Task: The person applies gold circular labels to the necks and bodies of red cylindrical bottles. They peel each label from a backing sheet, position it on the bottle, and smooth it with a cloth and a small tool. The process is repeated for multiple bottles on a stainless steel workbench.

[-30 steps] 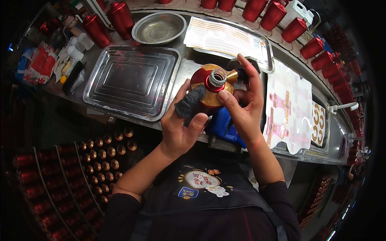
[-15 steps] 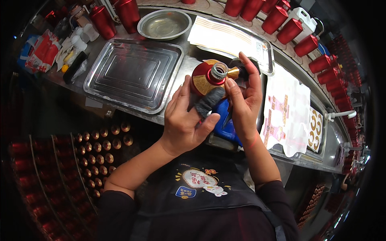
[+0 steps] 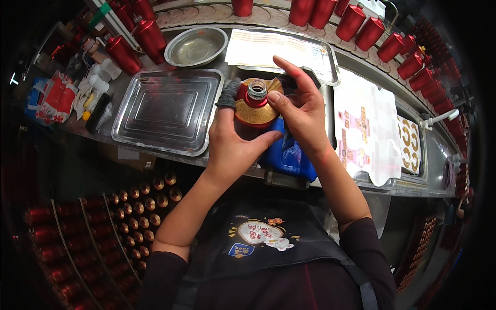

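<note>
A red bottle (image 3: 251, 123) with an open, clear threaded neck stands upright between my hands. A gold label (image 3: 253, 112) wraps its shoulder; at the neck's right, part of the gold rises behind my right thumb. My left hand (image 3: 230, 142) curls around the bottle's left side, with a dark finger cover (image 3: 227, 94) on one finger. My right hand (image 3: 305, 119) presses its thumb on the shoulder beside the neck, index finger stretched upward; its other fingertips are hidden. Just below the bottle is a blue object (image 3: 290, 155), partly covered by my right hand.
Left of my hands lies a metal tray (image 3: 168, 111), with a steel bowl (image 3: 196, 46) behind it. White label sheets (image 3: 361, 134) lie at right, near gold curved labels (image 3: 408, 144). Red bottles (image 3: 351, 23) line the conveyor at the back. Gold-topped bottles (image 3: 150, 204) stand lower left.
The bottle has turned from tilted to more upright. My left covered finger has moved from its front to its left side. The gold end that stuck out rightward now lies closer to the shoulder.
</note>
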Demonstrator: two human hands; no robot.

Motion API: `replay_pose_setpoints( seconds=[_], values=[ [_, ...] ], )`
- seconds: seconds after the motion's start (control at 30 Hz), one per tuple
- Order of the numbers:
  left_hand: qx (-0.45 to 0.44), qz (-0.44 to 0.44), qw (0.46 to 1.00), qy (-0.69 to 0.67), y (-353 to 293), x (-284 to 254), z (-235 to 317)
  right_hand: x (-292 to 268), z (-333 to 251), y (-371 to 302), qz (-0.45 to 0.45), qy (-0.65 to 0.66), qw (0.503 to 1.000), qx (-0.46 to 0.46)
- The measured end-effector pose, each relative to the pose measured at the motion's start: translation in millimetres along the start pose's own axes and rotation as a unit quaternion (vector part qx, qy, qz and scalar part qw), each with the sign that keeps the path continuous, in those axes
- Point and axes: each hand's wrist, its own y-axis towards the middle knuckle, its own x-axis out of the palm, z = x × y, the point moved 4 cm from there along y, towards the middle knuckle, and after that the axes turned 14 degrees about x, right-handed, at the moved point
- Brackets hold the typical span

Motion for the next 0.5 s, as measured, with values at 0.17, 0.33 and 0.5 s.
replay_pose_setpoints(
  seconds=[0.17, 0.33, 0.5],
  values=[
    [0.023, -0.080, 0.983, -0.165, 34.7, 2.8, -11.7, -6.1, 4.7, -3.1, 0.010, 0.012, 1.000, -0.017],
    [-0.039, -0.158, 0.941, -0.298, 40.0, -11.4, -24.0, -3.2, 5.1, -10.1, 0.009, 0.036, 0.998, 0.042],
    [-0.031, -0.168, 0.953, -0.252, 31.6, -10.4, -22.1, -0.3, 6.0, -6.2, 0.019, 0.121, 0.990, 0.069]
  ],
)
